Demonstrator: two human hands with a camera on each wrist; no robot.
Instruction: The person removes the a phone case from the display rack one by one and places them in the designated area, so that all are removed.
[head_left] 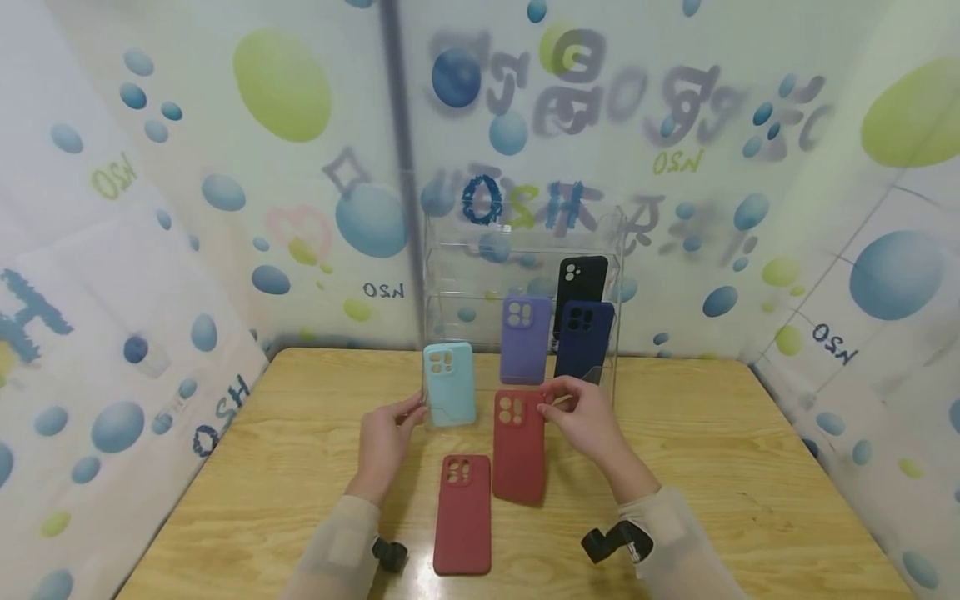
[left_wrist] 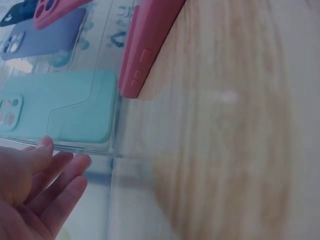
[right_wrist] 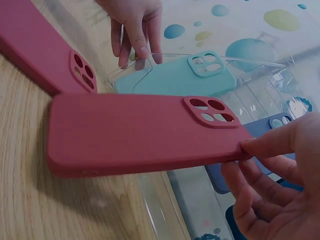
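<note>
The right hand [head_left: 581,417] pinches a red case [head_left: 519,450] at its upper right corner, thumb on one face and fingertips behind, a narrow gap filled by the case. The held case hangs to the left of that grip and slants down toward the table [head_left: 690,475] (whether its lower end touches the wood, I cannot tell). The left hand [head_left: 386,437], well to the left of the grip, has its fingers loosely extended by the side of the clear stand [head_left: 466,294], thumb tip at the edge; how firmly it presses I cannot tell. Just beside it, the aqua case [head_left: 451,385] leans in the stand. Directly behind the grip is the navy case [head_left: 583,342], with the black case [head_left: 581,277] higher and farther back; the purple case [head_left: 524,346] is behind and to the left. A second red case [head_left: 462,529] lies nearer the person, left of the grip.
</note>
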